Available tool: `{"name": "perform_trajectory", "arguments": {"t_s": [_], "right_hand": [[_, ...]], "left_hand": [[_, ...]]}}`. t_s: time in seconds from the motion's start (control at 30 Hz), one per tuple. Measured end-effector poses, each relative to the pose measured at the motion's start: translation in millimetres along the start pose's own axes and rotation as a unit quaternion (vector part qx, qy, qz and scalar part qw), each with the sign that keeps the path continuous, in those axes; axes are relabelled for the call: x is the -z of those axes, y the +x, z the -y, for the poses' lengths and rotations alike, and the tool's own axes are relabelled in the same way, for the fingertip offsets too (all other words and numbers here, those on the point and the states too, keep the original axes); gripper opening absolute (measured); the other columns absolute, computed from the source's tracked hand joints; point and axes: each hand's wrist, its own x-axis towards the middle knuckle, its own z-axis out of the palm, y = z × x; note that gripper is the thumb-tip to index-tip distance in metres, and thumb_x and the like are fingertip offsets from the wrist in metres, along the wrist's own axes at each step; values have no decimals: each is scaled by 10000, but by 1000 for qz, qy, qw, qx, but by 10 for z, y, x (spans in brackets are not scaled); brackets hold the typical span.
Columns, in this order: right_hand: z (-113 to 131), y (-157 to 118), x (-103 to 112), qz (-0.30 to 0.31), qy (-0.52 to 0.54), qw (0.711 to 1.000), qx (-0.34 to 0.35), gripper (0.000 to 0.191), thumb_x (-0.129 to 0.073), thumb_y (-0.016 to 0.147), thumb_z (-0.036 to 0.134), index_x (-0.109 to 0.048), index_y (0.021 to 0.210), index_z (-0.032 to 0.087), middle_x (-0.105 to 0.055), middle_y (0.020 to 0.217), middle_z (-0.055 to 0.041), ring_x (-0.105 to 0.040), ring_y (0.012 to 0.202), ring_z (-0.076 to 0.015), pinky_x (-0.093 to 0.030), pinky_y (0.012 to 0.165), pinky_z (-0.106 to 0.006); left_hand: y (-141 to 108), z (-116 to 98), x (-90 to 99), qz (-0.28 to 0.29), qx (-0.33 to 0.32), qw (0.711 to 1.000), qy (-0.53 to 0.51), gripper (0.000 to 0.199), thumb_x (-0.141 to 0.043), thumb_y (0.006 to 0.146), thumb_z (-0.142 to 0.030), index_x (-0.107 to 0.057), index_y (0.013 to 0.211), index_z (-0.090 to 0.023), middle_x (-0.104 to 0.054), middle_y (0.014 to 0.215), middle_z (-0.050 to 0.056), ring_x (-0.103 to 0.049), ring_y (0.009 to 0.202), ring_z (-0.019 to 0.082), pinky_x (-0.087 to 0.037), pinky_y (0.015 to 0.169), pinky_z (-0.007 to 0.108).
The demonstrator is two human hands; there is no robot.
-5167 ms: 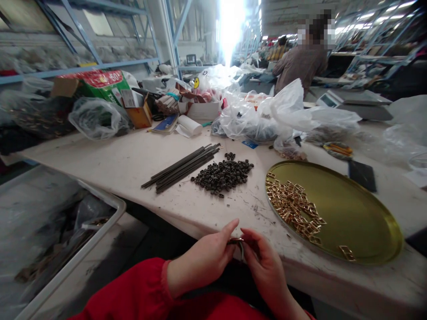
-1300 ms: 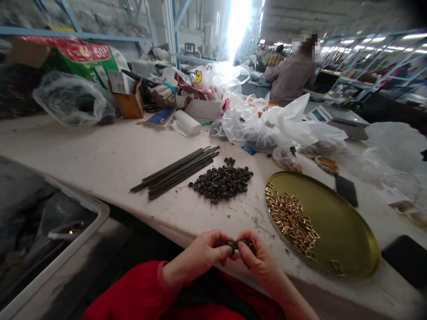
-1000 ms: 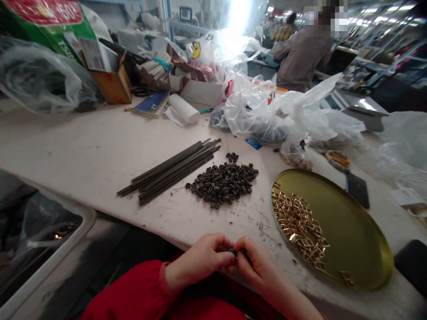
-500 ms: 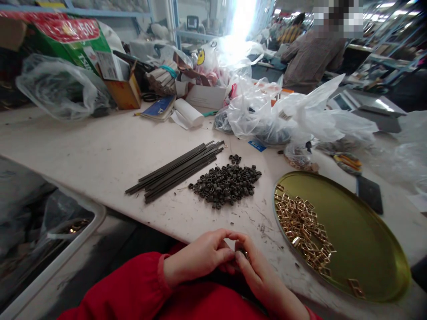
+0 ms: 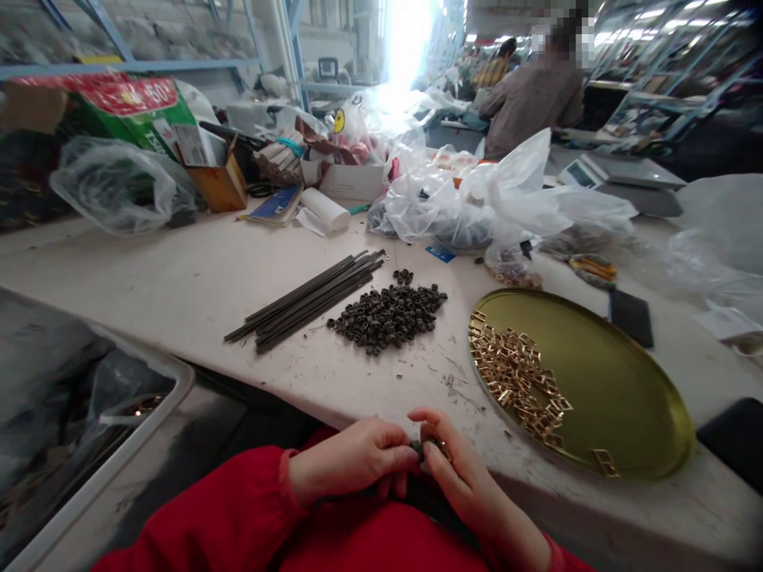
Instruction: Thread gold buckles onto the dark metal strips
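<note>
My left hand (image 5: 361, 461) is closed at the table's front edge, its thumb and forefinger pinching a small dark piece (image 5: 417, 450) that looks like one of the dark loops. Facing it, my right hand (image 5: 465, 477) has thumb and fingers closed round a gold buckle (image 5: 443, 448), of which only a bit shows. The dark piece touches both hands' fingertips. Beyond them lies a heap of small dark loops (image 5: 387, 318), with dark flat strips (image 5: 310, 298) to its left. On the right, several gold buckles (image 5: 521, 377) sit in a round gold tray (image 5: 620, 373).
Clear plastic bags (image 5: 453, 206), a white paper roll (image 5: 325, 208) and a blue notebook (image 5: 275, 205) stand at the back of the table. A white bin (image 5: 172, 389) is at lower left. A dark phone-like object (image 5: 736, 441) lies at far right. Another person (image 5: 530, 103) is farther back.
The view has shifted slightly, so the tray and heap appear farther left. My right forefinger has lifted and straightened, and the dark piece between my fingertips now shows.
</note>
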Motion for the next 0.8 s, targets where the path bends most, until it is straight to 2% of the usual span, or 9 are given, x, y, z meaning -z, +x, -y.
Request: {"name": "perform_trajectory", "arguments": {"t_s": [0.13,0.23,0.3,0.47,0.57,0.7,0.8], "right_hand": [[-21,-33,-25,-29,14,999,0,281,-341,883,261,-423,1148,217,-488,733,16,-487,639,-139,-396,605,-254],[-25,-29,-17,-49,41,998,-14,331,-387,878,337,-424,1184,218,-515,779,3,-507,703,-153,-407,649,-263],[-21,-16,3,-54,75,995,-33,321,-412,870,390,-489,1129,216,-542,795,-5,-516,736,-159,-408,673,-267],[-50,62,15,-76,175,977,-99,353,-503,796,516,-597,882,187,-515,614,22,-459,554,-123,-368,521,-240],[-72,117,8,-104,196,969,-111,413,-514,768,563,-605,864,171,-500,568,26,-453,532,-119,-364,505,-238],[-75,172,29,-118,197,967,-108,428,-516,764,569,-599,883,167,-541,624,7,-480,560,-126,-394,535,-252],[-100,210,58,-134,171,970,-110,390,-524,768,545,-593,845,169,-510,563,24,-468,519,-122,-374,493,-243]], "left_hand": [[49,-17,-74,-12,-28,996,87,277,-360,844,-285,-514,648,-163,-511,552,-32,-442,473,88,-340,470,186],[30,-7,-30,-76,-61,976,196,283,-354,853,-292,-559,709,-162,-567,642,-2,-481,576,120,-350,545,212],[-2,4,28,-104,-63,961,248,277,-355,856,-297,-580,770,-160,-602,727,21,-502,650,141,-350,588,226],[-42,55,133,-106,-39,954,278,303,-339,861,-330,-576,782,-157,-601,744,22,-494,652,141,-326,566,226],[2,51,158,-116,-34,950,289,312,-337,858,-337,-574,763,-158,-590,715,8,-473,624,129,-296,537,223],[106,-16,206,-142,-42,933,328,307,-353,848,-326,-578,725,-157,-582,676,5,-456,601,126,-262,518,231],[165,-42,260,-127,-49,934,330,309,-352,856,-325,-582,727,-163,-588,669,2,-468,596,126,-268,510,227]]}}
